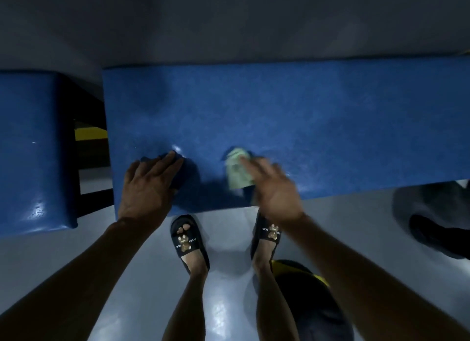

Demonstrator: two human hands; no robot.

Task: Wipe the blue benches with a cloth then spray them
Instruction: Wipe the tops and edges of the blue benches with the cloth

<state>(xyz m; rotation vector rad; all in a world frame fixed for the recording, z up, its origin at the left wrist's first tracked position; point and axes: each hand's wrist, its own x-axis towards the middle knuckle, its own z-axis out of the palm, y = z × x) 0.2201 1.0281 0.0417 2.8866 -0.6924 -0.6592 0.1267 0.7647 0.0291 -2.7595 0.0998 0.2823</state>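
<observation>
From the head view, the person stands at the near edge of the long blue bench, which serves as the landmark here. The right hand presses a pale green cloth flat onto the bench top near its front edge; the fingers look stretched over the cloth, though blur hides whether any are curled round it. The left hand lies flat on the same bench, toward its left end, fingers straight, holding nothing, and well apart from the right hand. A shorter blue bench sits just left of the long one, with a gap between them. No spray bottle shows anywhere. Judging by this, the wiping of 1 bench is under way near its front edge; whether the second bench has been wiped cannot be told, and the spraying of both appears not yet begun.
</observation>
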